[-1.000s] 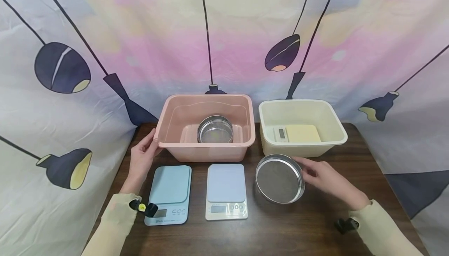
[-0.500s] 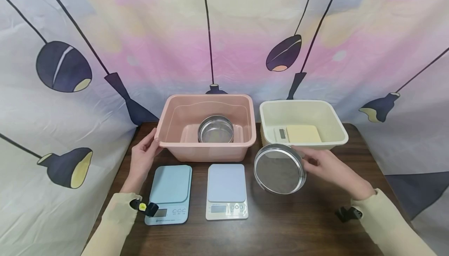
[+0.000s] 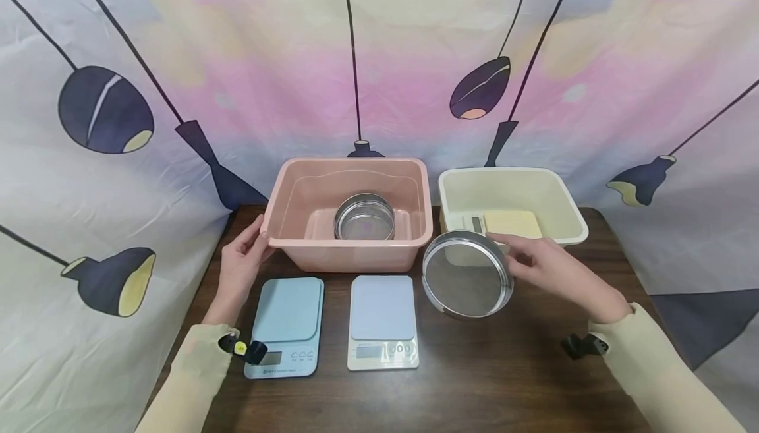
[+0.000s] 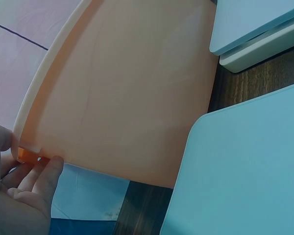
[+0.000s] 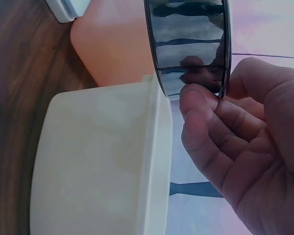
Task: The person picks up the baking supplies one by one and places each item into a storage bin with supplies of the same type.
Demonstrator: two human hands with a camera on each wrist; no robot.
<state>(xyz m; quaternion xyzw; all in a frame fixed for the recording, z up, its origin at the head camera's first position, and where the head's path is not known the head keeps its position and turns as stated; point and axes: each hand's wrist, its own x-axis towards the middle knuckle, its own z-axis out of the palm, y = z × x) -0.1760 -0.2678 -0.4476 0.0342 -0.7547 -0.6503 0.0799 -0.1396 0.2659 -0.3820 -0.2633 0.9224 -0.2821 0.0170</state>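
Observation:
My right hand (image 3: pixel 542 267) pinches the edge of a round metal sieve (image 3: pixel 465 278), raised over the table and overlapping the cream bin's front in the head view. In the right wrist view, thumb and fingers grip the sieve's shiny side wall (image 5: pixel 188 44). My left hand (image 3: pixel 242 258) holds the left front corner of a pink basin (image 3: pixel 350 258); the left wrist view shows its fingers curled at the rim (image 4: pixel 27 110). Inside the basin lies a smaller metal sieve (image 3: pixel 364 217). The cream bin (image 3: pixel 572 222) holds a white scale (image 3: pixel 473 223) and a yellow block (image 3: pixel 514 223).
In front of the basin lie a light blue kitchen scale (image 3: pixel 286 327) and a white one with a pale lilac top (image 3: pixel 383 321). They rest on a dark wooden table (image 3: pixel 468 380). Behind the basin and bin hangs a patterned cloth (image 3: pixel 391 51).
The right hand has lifted the larger sieve off the table, moving it up and slightly left toward the gap between basin and bin. My left hand stays at the basin's corner.

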